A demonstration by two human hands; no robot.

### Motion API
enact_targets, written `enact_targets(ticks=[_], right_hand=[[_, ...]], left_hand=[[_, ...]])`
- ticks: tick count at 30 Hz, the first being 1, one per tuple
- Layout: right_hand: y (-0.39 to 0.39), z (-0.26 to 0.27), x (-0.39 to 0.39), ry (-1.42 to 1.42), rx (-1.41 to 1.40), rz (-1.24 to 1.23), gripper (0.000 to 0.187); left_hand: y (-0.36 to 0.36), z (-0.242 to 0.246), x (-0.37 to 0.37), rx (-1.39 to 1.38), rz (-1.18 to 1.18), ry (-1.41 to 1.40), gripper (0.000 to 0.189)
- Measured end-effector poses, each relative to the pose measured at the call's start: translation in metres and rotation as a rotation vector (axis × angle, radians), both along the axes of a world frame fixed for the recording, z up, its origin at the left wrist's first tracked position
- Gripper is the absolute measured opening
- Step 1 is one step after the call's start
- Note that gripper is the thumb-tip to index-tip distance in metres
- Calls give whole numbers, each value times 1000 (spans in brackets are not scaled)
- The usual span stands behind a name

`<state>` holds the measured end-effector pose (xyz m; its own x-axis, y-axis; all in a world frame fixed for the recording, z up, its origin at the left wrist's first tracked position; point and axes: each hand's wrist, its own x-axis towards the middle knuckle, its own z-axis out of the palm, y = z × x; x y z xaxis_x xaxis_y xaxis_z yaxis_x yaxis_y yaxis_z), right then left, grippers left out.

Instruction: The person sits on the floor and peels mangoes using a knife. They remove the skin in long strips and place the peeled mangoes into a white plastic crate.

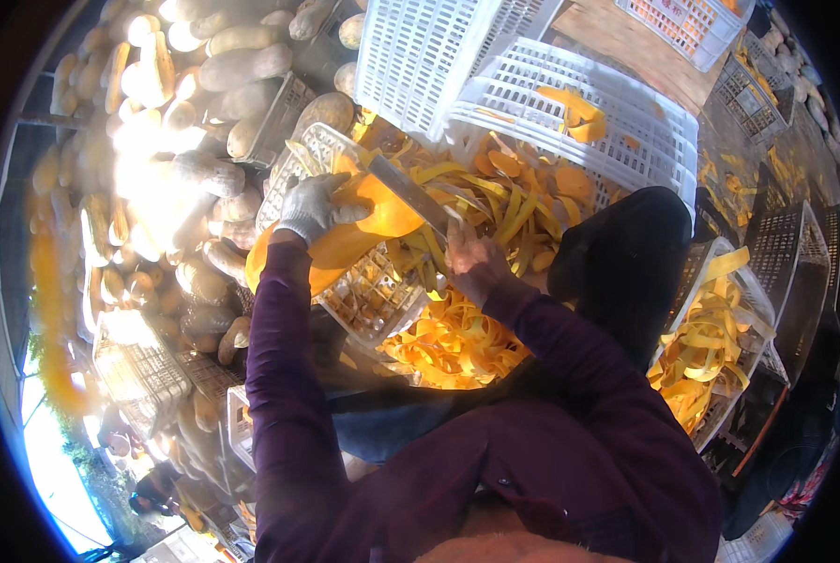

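Note:
My left hand (318, 208), in a pale knit glove, grips a long peeled orange squash (389, 211). The squash lies slanted across an upturned white plastic crate (409, 310). My right hand (473, 262) is bare and holds a knife by its handle. The broad knife blade (407, 195) points up and to the left and overlaps the right end of the squash; I cannot tell whether it touches. Curled peel strips (515, 211) are heaped just beyond the knife. More bright orange peel (455, 345) lies below my right hand, between my legs.
Large white plastic crates (420, 63) stand at the far side, one bearing a peel curl (580, 119). Unpeeled squashes (244, 67) cover the ground at left in strong glare. A crate of peel strips (708, 338) stands beside my right knee (624, 246).

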<state>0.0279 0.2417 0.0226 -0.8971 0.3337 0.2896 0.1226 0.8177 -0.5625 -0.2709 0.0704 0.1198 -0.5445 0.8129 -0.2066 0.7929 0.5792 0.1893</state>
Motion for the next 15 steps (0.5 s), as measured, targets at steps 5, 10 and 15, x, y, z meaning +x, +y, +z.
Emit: enact_targets(ticks=[5, 10, 15], right_hand=[[-7, -89, 4, -45, -229, -7, 57], [20, 13, -17, 48, -60, 43, 59], [49, 64, -82, 51, 246, 211, 47]], left_hand=[[-4, 6, 74, 82, -89, 413, 56], [-1, 29, 106, -50, -10, 233, 98], [-12, -10, 136, 230, -98, 462, 46]])
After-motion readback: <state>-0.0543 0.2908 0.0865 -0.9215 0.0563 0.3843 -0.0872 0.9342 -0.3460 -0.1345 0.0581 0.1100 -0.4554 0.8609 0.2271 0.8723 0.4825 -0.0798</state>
